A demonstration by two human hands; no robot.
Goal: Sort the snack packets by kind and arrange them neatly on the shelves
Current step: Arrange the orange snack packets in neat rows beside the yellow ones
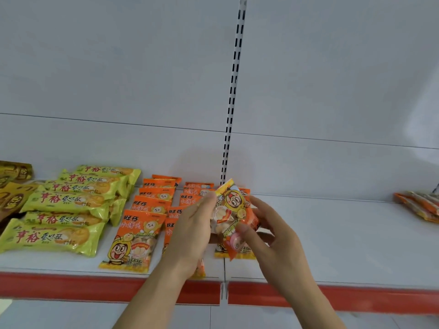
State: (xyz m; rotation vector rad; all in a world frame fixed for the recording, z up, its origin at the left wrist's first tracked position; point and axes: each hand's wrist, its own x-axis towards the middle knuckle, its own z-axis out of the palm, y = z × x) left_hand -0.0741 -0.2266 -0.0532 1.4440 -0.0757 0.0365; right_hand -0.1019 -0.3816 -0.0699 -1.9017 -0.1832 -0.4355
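Head view: both hands pinch one orange packet (pixel 234 213) above the shelf (pixel 332 233); left hand (pixel 190 233) grips the top corner, right hand (pixel 268 231) the lower edge. Risk: setting it down skewed nudges the orange rows (pixel 152 205) underneath out of line.

Orange snack packet (pixel 234 210) tilted above shelf, seemingly held, orange rows (pixel 152 210) beside

You have six yellow-green biscuit packets (pixel 64 205) lying stacked at the left, two brown-gold packets (pixel 11 186) at the far left edge — and roughly ten orange bun packets (pixel 133 238), one of them gripped between two hands; overlaps blur that count.
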